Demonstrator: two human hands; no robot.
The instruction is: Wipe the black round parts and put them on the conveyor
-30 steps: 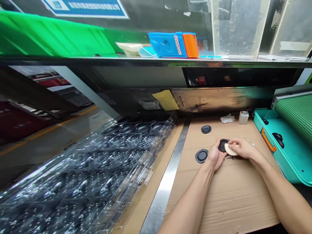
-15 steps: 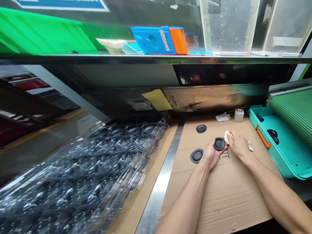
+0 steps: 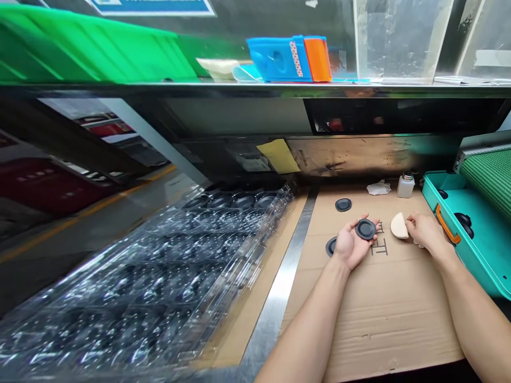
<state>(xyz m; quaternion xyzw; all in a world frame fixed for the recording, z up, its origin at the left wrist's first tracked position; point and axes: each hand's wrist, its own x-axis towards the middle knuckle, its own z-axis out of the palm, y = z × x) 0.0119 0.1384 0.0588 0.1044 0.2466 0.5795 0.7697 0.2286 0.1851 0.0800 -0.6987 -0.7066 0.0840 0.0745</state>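
A person's left hand [image 3: 350,246] lies open and palm up above a cardboard sheet [image 3: 379,324] on a work counter, its fingers loosely spread. A black rubber disc [image 3: 365,229] rests flat across the base of those fingers, unpinched, with a raised rim around a smooth, dark centre. Well to the right of it, the right hand [image 3: 428,235] sits low near the cardboard's right edge, its fingers [image 3: 413,222] close together. They touch the edge of a cream half-round sponge pad [image 3: 399,225], though the view does not settle whether they grip it. Printed characters [image 3: 378,246] mark the cardboard between the two hands (partly hidden by the left hand's fingers).

A second black disc [image 3: 331,246] lies on the cardboard, partly hidden behind the left hand, and a third [image 3: 343,205] sits nearer the far edge. Along that edge stand a small white bottle [image 3: 405,186] with a metal top and a crumpled white tissue [image 3: 378,188]. Beyond the right edge, a teal tray [image 3: 459,213] with an orange handle [image 3: 447,223] holds more black discs [image 3: 463,224]. Left of a steel strip [image 3: 281,271], stacked clear plastic trays [image 3: 139,276] hold rows of dark round pieces.
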